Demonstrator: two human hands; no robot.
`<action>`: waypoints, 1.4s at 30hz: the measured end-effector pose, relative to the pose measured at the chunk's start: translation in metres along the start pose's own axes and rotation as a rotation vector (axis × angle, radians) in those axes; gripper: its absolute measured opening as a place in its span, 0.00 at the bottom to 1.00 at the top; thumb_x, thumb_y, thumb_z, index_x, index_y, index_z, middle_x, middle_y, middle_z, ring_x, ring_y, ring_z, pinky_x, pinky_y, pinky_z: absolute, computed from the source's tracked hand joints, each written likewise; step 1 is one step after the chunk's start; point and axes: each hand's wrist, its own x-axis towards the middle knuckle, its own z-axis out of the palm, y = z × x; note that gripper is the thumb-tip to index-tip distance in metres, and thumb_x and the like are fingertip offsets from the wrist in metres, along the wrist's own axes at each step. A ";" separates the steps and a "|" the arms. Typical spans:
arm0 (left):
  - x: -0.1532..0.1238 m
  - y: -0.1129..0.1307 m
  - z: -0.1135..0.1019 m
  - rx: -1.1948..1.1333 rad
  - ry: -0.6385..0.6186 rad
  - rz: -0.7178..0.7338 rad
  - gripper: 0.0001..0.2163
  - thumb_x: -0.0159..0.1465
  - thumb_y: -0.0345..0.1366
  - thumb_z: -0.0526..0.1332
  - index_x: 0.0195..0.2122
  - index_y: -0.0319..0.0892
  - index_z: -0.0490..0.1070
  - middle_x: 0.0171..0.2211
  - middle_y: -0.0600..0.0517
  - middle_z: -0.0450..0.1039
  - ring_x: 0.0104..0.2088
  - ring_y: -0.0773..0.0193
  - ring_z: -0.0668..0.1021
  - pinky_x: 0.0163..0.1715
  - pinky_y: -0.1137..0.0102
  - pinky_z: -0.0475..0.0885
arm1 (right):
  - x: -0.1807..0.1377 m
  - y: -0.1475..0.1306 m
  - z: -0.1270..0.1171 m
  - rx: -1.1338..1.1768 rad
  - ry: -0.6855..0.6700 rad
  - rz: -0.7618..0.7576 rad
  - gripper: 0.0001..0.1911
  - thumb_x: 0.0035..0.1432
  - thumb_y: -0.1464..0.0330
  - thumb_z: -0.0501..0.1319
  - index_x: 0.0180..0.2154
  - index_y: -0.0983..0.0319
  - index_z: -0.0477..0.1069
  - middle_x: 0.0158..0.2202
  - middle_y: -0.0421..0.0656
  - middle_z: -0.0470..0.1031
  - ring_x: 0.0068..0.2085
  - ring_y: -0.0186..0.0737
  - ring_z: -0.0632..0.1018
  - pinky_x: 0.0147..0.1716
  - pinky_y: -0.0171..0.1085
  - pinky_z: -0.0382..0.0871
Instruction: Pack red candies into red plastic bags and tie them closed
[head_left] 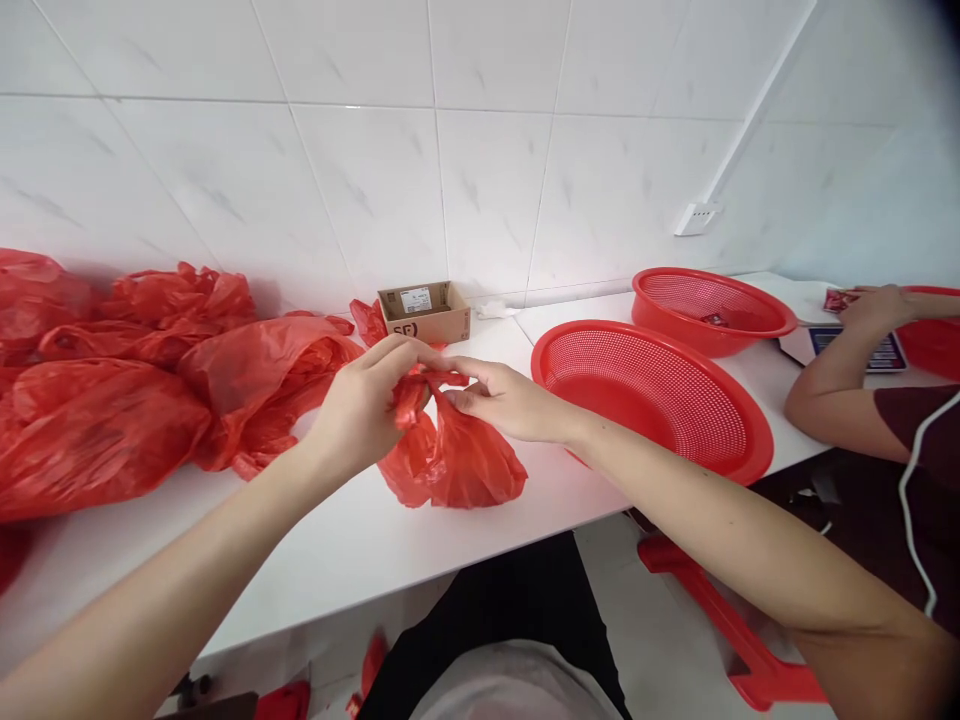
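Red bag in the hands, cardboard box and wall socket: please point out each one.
Red bag [476, 460], head view, on its bulging lower part.
Cardboard box [436, 326], head view, on its front side.
Wall socket [697, 219], head view, on its faceplate.

"What are you facing in there?"

"A wall [360, 170] of big white tiles [495, 160] with faint grey veining, right in front of me. Thin grout lines [441, 190] run between them."

"Anything fixed to it?"

"A white socket [697, 219], off to my right, with a white conduit [765, 90] slanting up from it."

"And the furniture?"

"A white tabletop [315, 560] stands against the wall and stretches off to both sides of me. Lower down on my right I see part of a red plastic stool [720, 612]."

"Floor and light?"

"The floor [637, 600] is pale. The light is bright and soft, a little bluish at the far right."
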 end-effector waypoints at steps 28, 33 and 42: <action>-0.087 -0.079 0.029 0.038 -0.296 -0.170 0.22 0.69 0.44 0.48 0.62 0.45 0.64 0.54 0.44 0.70 0.55 0.53 0.71 0.56 0.57 0.65 | -0.040 0.094 0.073 -0.231 0.454 0.259 0.24 0.55 0.55 0.63 0.49 0.56 0.60 0.44 0.43 0.76 0.41 0.42 0.77 0.38 0.41 0.71; -0.087 -0.097 0.052 0.059 -0.241 -0.239 0.23 0.71 0.43 0.42 0.57 0.40 0.69 0.37 0.46 0.75 0.37 0.58 0.76 0.44 0.62 0.70 | -0.034 0.121 0.090 -0.345 0.428 0.260 0.15 0.56 0.69 0.60 0.45 0.57 0.61 0.37 0.41 0.76 0.38 0.43 0.77 0.37 0.42 0.70; -0.101 -0.096 0.058 0.014 -0.188 -0.381 0.23 0.70 0.45 0.42 0.52 0.43 0.72 0.37 0.49 0.79 0.29 0.62 0.75 0.38 0.67 0.68 | -0.035 0.108 0.098 -0.428 0.357 0.118 0.31 0.49 0.61 0.69 0.51 0.59 0.59 0.46 0.48 0.75 0.46 0.49 0.76 0.46 0.47 0.68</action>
